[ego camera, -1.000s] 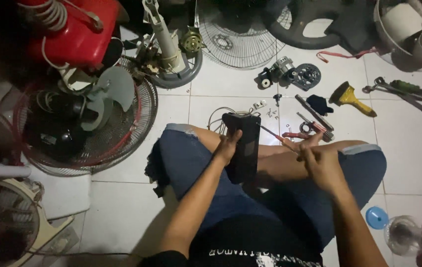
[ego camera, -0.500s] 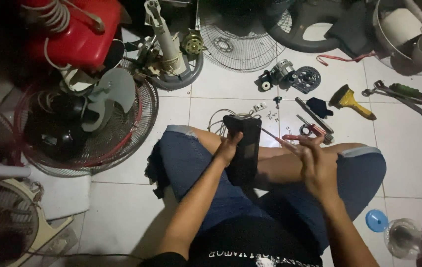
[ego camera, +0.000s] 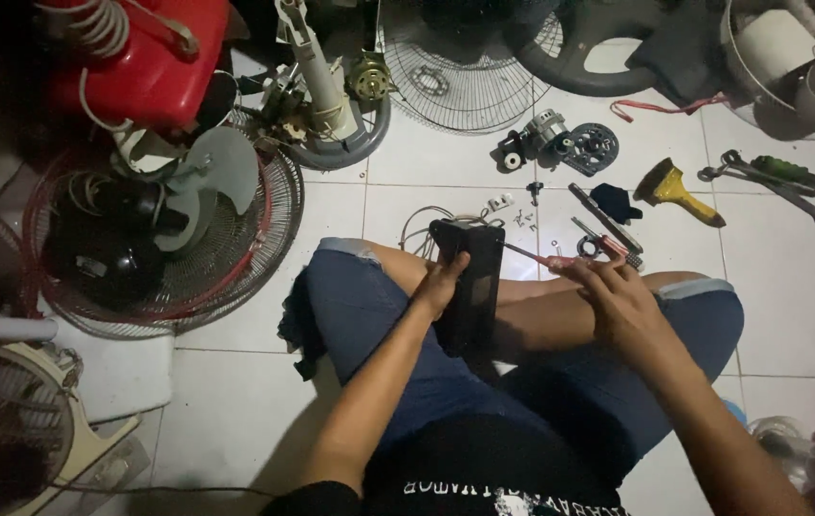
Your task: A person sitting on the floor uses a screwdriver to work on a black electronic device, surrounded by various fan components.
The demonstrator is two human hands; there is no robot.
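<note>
Left hand (ego camera: 443,284) closed around left edge of black housing (ego camera: 470,287), housing over lap, long axis running away from body, right hand (ego camera: 618,301) pinching red-handled screwdriver (ego camera: 539,257), shaft pointing left into housing's upper right edge, white tiled floor (ego camera: 790,287)

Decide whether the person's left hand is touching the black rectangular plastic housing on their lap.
Touching. The head view shows the left hand with its fingers wrapped over the edge of the black rectangular plastic housing.

Dim overall, lit from above; corners v. dark (left esp.), mild blur, soft shadows.
</note>
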